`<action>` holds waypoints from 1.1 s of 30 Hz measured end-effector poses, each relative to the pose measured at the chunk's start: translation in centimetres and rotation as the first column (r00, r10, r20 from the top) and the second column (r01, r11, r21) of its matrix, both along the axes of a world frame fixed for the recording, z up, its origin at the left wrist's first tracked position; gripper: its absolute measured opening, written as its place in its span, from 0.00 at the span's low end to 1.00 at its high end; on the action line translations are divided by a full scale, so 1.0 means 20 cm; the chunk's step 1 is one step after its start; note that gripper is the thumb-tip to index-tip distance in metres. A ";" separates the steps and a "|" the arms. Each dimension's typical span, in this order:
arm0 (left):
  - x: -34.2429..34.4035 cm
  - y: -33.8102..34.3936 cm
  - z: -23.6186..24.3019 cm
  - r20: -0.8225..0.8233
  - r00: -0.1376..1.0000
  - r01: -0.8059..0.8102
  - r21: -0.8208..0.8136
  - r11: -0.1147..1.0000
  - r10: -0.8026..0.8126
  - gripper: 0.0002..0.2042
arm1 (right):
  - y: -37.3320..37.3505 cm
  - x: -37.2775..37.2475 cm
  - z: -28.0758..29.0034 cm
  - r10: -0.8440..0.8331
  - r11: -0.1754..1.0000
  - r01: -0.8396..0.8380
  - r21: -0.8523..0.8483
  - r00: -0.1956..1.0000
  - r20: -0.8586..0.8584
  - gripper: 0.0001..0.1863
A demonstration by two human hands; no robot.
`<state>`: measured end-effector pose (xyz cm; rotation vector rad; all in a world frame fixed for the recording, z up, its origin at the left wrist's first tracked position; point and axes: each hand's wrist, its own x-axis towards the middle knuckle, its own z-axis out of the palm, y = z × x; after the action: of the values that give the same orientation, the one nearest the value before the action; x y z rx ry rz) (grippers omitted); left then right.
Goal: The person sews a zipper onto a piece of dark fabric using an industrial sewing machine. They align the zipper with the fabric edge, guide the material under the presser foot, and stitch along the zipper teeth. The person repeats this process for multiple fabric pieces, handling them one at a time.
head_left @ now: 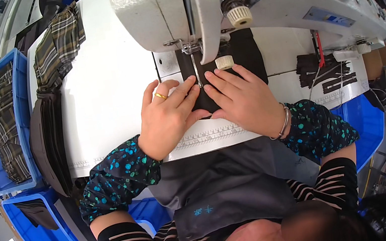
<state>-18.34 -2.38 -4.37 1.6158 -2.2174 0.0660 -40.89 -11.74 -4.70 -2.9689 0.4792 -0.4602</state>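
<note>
A dark fabric piece (247, 55) lies on the white table beneath the sewing machine (169, 9). Along it runs a zipper (196, 69) with pale metal teeth, its upper end at the presser foot (190, 48). My left hand (169, 111) rests flat on the fabric's left side, fingertips beside the zipper, a gold ring on one finger. From the right, my right hand (245, 99) presses down with fingers stretched out, fingertips close to the zipper. Both thumbs nearly meet at the fabric's near edge. Neither hand grasps anything.
Plaid fabric (58, 46) and a stack of dark pieces (48, 139) lie along the table's left side. A blue crate (26, 117) of plaid fabric stands beyond. Several dark zippers (319, 68) and red-handled snips (319, 48) are at right. A printed ruler (201, 138) lines the near edge.
</note>
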 end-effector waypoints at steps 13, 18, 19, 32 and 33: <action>0.08 -0.18 -0.06 -0.017 0.999 -0.046 -0.098 0.994 0.045 0.24 | -0.21 0.11 -0.02 -0.034 0.999 0.034 0.003 0.998 0.046 0.26; 0.08 -0.18 -0.06 -0.019 0.998 -0.056 -0.099 0.993 0.055 0.22 | -0.25 0.11 0.02 -0.088 0.887 -0.010 0.461 0.977 0.192 0.20; 0.08 -0.18 -0.05 -0.015 0.998 -0.055 -0.105 0.993 0.054 0.22 | -0.26 0.11 0.03 -0.110 0.798 -0.057 0.600 0.965 0.239 0.18; 0.04 -0.15 -0.04 0.046 0.996 -0.071 -0.147 0.987 0.079 0.21 | -0.20 0.10 -0.03 -0.040 0.999 0.044 -0.025 0.990 0.133 0.23; 0.04 -0.15 -0.05 0.030 0.996 -0.076 -0.141 0.987 0.081 0.21 | -0.21 0.11 -0.03 -0.050 0.998 0.054 -0.029 0.990 0.130 0.23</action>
<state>-17.46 -5.47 -5.38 1.6360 -2.1233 0.2682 -38.72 -15.94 -5.25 -2.9389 0.5413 -0.6672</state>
